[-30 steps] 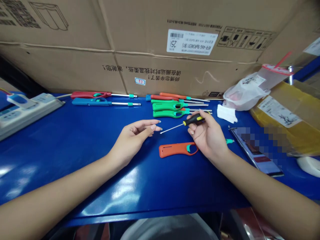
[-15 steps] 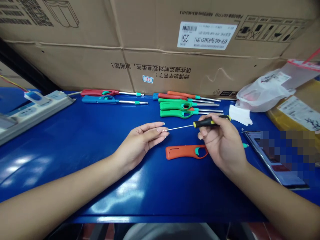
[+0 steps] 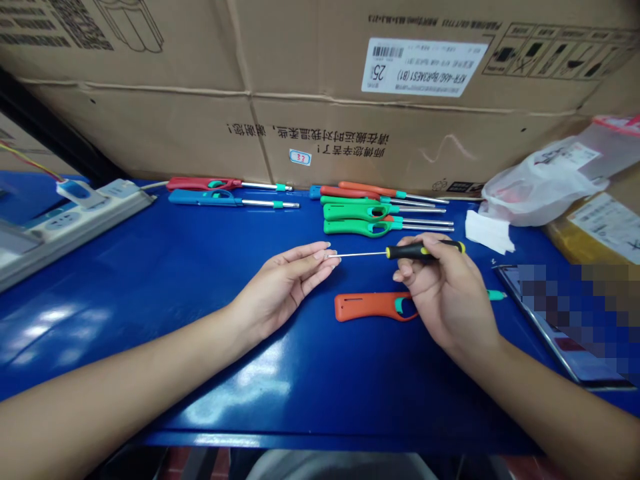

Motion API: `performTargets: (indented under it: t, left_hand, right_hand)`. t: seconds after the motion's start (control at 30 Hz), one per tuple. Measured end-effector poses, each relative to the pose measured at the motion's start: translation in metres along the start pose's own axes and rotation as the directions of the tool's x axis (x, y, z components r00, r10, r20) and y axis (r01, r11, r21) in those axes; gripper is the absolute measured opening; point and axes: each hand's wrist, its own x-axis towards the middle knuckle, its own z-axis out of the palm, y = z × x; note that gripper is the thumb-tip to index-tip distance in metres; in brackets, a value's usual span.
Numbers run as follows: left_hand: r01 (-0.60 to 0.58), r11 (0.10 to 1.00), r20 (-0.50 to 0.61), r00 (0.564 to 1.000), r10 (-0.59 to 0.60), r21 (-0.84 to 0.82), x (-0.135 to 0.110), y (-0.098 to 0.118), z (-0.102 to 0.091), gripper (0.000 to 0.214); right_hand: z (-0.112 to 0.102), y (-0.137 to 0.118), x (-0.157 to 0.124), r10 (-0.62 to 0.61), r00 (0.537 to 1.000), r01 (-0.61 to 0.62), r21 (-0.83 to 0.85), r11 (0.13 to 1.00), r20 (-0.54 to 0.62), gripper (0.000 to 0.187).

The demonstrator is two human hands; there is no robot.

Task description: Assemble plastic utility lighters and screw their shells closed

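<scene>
Screwdriver [image 3: 405,251], tip [image 3: 330,256] indistinct, orange lighter [image 3: 369,307] partly behind right hand [image 3: 447,290]

On the glossy blue tabletop [image 3: 150,267]: long orange plastic lighter [image 3: 367,307] lying before the green plastic lighters [image 3: 343,212] — brown cardboard panel [image 3: 320,73] upright behind these. White plastic power strip [image 3: 65,225] at far left; flat rectangular phone [image 3: 560,327] at right, before the crumpled white plastic bag [image 3: 537,183].

Both bare forearms [image 3: 150,377] angle inward; the left hand [image 3: 277,290] has its thumb near its fingertips, the right hand [image 3: 447,297] curled in a grip.
</scene>
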Motion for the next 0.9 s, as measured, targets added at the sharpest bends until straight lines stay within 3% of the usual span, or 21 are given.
performTargets:
  t: [0.57, 0.9]
  left_hand:
    - [-0.092, 0.993, 0.032, 0.995, 0.089, 0.080, 0.0019, -0.0038, -0.0049, 0.016]
    - [-0.192, 0.969, 0.099, 0.979, 0.178, 0.154, 0.0038, -0.0041, -0.0093, 0.011]
  right_hand:
    - [-0.0007, -0.0038, -0.0010, 0.008, 1.000, -0.007, -0.070, 0.997, 0.006, 0.020]
    - [-0.0003, -0.0064, -0.0011, -0.068, 0.997, 0.072, -0.185, 0.980, 0.025, 0.033]
